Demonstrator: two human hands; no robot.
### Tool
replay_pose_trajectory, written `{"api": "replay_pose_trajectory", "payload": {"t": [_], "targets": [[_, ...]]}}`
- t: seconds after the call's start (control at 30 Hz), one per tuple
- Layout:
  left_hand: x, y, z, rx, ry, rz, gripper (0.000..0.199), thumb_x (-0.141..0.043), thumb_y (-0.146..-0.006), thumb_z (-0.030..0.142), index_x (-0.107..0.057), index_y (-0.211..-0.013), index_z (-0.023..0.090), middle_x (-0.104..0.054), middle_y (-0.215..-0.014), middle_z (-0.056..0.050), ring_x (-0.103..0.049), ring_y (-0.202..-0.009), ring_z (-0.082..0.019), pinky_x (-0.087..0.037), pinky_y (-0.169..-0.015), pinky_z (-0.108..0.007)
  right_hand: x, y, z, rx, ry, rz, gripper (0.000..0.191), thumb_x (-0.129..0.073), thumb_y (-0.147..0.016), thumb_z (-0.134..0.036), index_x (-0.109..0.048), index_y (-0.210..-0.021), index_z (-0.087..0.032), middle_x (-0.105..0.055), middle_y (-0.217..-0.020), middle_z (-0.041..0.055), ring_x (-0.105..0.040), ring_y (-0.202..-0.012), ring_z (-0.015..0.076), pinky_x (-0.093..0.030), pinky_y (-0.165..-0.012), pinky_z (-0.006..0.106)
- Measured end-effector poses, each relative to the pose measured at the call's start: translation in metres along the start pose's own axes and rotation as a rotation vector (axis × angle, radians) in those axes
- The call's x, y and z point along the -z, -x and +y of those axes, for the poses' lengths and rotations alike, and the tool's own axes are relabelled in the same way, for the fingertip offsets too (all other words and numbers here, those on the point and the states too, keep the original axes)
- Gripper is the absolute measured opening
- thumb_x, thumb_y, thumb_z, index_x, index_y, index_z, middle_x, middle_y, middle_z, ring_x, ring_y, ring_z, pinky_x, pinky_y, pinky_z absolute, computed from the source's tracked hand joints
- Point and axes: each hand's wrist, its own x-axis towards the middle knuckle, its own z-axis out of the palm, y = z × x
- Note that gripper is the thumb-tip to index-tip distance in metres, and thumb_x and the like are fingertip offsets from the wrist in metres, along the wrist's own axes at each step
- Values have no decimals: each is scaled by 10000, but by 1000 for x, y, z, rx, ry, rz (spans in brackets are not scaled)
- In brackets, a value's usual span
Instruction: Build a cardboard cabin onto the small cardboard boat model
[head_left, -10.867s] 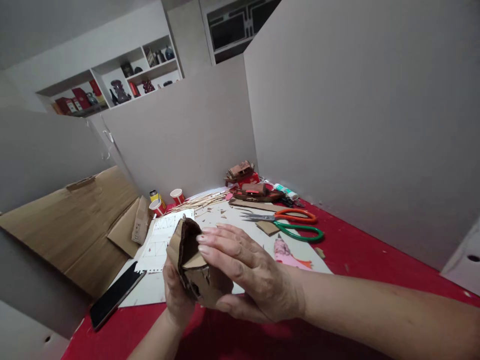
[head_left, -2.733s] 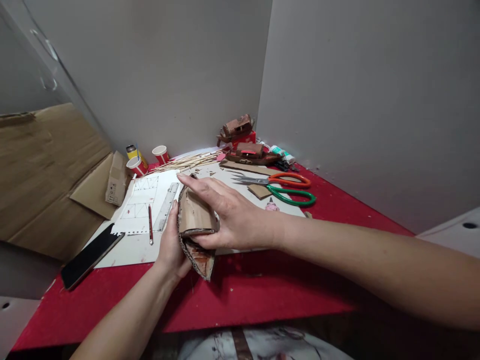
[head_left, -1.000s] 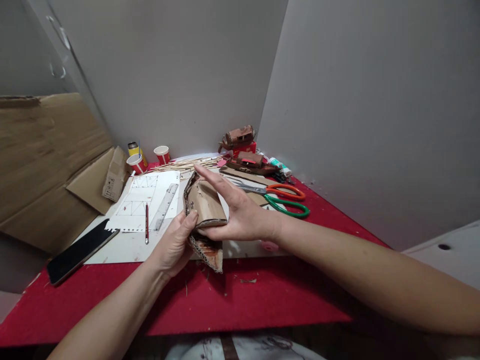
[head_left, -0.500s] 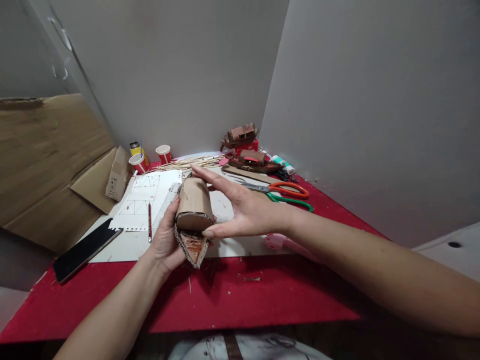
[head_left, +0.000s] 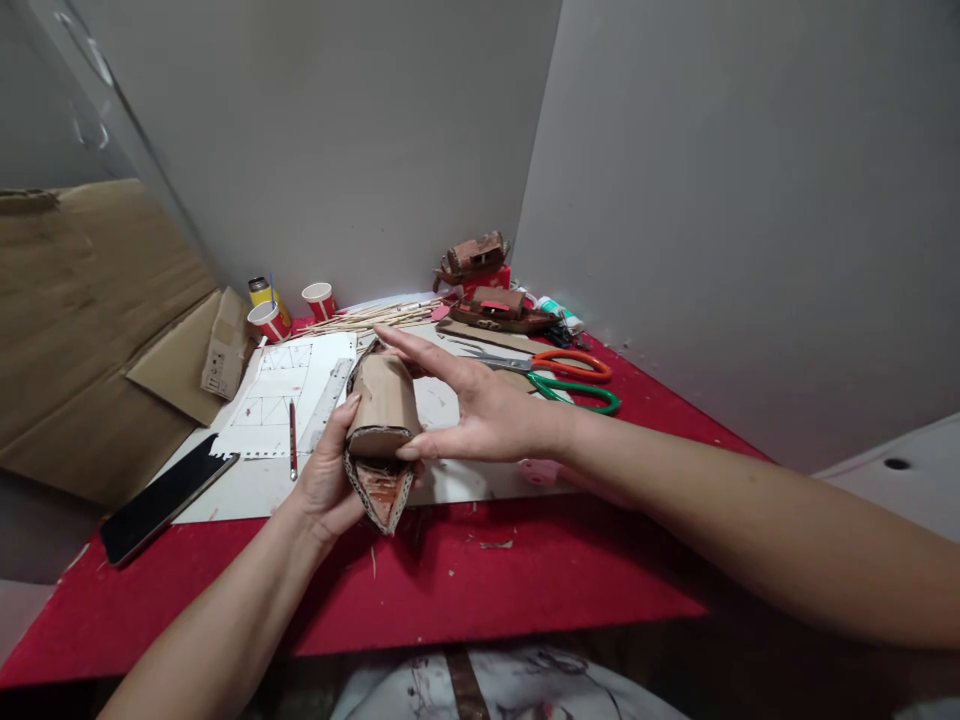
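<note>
My left fingers curl under and around the cardboard boat (head_left: 382, 495), thumb along its side, so the left hand (head_left: 334, 475) has a closed grip on it. My right hand (head_left: 495, 415) is spread wide across the arched cover (head_left: 384, 395), thumb at its near edge and index finger reaching its far end, bracing the boat between them. I have the boat raised above the front of the white board (head_left: 225, 500), its pointed, reddish-brown end toward me.

Just beyond my left hand I see a ruler (head_left: 327, 406), then a pencil (head_left: 292, 440) on the drawing sheet (head_left: 274, 395), with a phone (head_left: 169, 500) farther left. Past my right hand lie the scissors (head_left: 570, 366), one handle orange, one green; a pink object (head_left: 541, 471) is partly hidden under my forearm.

Farther back, thin sticks (head_left: 375, 318) lie between two red-and-white cups (head_left: 319, 300) and two brown model boats (head_left: 501, 310). Large cardboard (head_left: 82, 330) leans at far left, and red cloth (head_left: 450, 590) covers the table around the board.
</note>
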Motion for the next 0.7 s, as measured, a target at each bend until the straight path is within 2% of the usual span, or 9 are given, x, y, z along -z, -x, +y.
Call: {"api": "replay_pose_trajectory", "payload": {"t": [0.17, 0.37, 0.7], "targets": [[-2, 0, 0, -27, -27, 17, 405, -587, -870, 491, -701, -941, 109, -743, -691, -99, -686, -545, -198, -616, -577, -327, 1, -2, 2, -4, 5, -9, 1007, -782, -778, -362, -166, -1572, -296, -301, -1606, 107, -298, -1468, 266, -290, -1183, 508], [-2, -1, 0, -3, -27, 26, 416, -599, -860, 508, -702, -907, 107, -727, -640, -86, -669, -502, -188, -620, -590, -335, 1, -2, 2, 11, 10, -12, 1019, -789, -773, -372, -162, -1573, -300, -302, -1606, 105, -326, -1455, 271, -311, -1173, 509], [-3, 0, -1, -14, -8, 51, 379, -575, -884, 463, -711, -903, 110, -746, -680, -91, -681, -527, -191, -630, -673, -370, 2, -3, 2, 18, 27, -24, 1020, -799, -767, -366, -178, -1570, -275, -307, -1602, 121, -348, -1445, 262, -329, -1167, 488]]}}
